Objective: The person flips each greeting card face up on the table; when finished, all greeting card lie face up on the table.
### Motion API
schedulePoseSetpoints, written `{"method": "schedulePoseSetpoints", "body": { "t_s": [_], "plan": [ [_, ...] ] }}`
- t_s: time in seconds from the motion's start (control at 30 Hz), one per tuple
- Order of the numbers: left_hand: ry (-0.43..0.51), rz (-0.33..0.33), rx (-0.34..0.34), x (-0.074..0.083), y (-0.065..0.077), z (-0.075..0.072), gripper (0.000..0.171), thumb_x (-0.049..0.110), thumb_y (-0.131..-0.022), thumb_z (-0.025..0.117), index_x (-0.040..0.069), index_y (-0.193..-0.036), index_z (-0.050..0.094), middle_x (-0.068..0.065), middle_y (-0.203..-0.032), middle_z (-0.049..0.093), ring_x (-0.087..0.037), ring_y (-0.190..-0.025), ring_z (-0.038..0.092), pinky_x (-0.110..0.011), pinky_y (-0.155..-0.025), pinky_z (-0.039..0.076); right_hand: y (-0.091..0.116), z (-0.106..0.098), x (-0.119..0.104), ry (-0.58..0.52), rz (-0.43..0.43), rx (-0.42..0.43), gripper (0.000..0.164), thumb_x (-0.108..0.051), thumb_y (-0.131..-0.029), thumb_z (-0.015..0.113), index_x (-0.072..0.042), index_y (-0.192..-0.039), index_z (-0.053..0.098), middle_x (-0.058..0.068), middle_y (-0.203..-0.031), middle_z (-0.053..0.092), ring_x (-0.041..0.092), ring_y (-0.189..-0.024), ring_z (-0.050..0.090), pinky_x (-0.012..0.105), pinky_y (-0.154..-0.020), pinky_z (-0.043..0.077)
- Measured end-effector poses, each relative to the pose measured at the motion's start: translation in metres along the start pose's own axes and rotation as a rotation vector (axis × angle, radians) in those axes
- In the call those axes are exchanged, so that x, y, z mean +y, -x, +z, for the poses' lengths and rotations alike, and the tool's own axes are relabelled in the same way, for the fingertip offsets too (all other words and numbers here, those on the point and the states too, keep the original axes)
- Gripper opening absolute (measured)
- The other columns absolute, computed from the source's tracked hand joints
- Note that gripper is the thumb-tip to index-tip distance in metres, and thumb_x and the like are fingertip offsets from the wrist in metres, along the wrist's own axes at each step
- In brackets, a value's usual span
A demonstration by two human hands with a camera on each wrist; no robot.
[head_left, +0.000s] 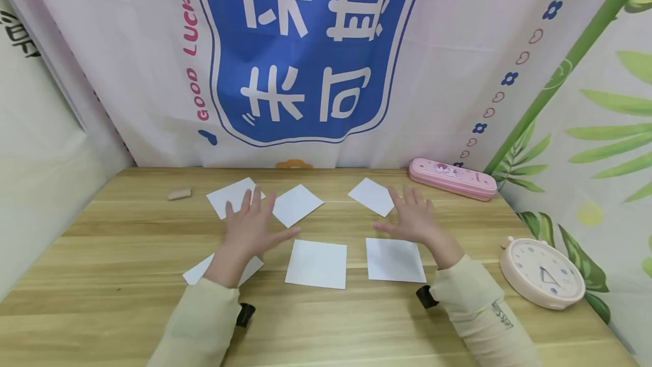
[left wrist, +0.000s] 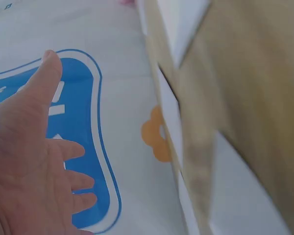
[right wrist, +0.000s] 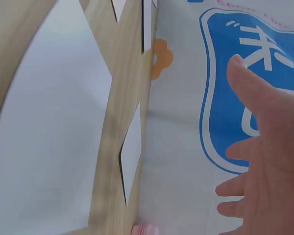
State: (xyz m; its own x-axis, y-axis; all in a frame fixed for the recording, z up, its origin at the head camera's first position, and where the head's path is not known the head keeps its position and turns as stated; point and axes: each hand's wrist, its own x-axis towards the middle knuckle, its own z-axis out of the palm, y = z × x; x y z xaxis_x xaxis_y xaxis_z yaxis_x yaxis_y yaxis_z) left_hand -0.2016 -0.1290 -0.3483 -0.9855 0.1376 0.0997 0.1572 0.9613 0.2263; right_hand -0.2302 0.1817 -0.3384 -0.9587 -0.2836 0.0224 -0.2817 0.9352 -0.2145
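Cream fabric sleeves [head_left: 196,324] nearest, both arms extended. Near row: three white rectangular paper cards [head_left: 317,265] flat on the light wood-grain table [head_left: 326,333], leftmost partly hidden by the left wrist. Left hand [head_left: 249,231]: fingers spread, thumb wide, raised, gripping nothing. Right hand [head_left: 415,222]: same, fingers splayed, empty. Far row: three more white cards [head_left: 297,205]. Pink oblong pencil case [head_left: 452,179] far right.
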Motion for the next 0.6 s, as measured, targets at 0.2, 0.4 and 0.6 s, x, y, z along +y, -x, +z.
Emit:
{"method": "schedulePoseSetpoints", "body": {
  "t_s": [0.2,0.4,0.6],
  "plan": [
    [0.09,0.001,-0.049,0.014,-0.033,0.002,0.105,0.08,-0.063,0.033,0.009,-0.138,0.016,-0.02,-0.14,0.0,-0.033,-0.126,-0.006,-0.057,-0.089,-0.013,-0.009,-0.005,0.015,-0.037,0.009,-0.004,0.091,-0.06,-0.074,0.05,-0.006,-0.138,0.013,0.026,-0.138,0.005,0.045,-0.122,0.003,0.06,-0.092,0.004],
    [0.134,0.027,-0.088,0.034,-0.064,0.015,0.098,0.074,-0.068,0.04,0.011,-0.139,0.013,-0.017,-0.141,0.001,-0.031,-0.127,-0.002,-0.058,-0.092,-0.003,-0.018,-0.004,0.03,-0.099,0.008,-0.011,0.09,-0.056,-0.076,0.051,-0.004,-0.138,0.01,0.023,-0.139,-0.002,0.042,-0.123,-0.003,0.06,-0.092,0.002],
    [0.207,0.031,-0.103,0.056,-0.091,0.033,0.092,0.069,-0.07,0.045,0.012,-0.138,0.019,-0.014,-0.141,0.007,-0.029,-0.127,0.002,-0.058,-0.092,-0.004,-0.036,0.0,0.042,-0.15,-0.033,0.001,0.085,-0.049,-0.079,0.052,0.004,-0.135,0.016,0.026,-0.137,0.01,0.041,-0.123,0.005,0.054,-0.095,0.005]
  ]
}}
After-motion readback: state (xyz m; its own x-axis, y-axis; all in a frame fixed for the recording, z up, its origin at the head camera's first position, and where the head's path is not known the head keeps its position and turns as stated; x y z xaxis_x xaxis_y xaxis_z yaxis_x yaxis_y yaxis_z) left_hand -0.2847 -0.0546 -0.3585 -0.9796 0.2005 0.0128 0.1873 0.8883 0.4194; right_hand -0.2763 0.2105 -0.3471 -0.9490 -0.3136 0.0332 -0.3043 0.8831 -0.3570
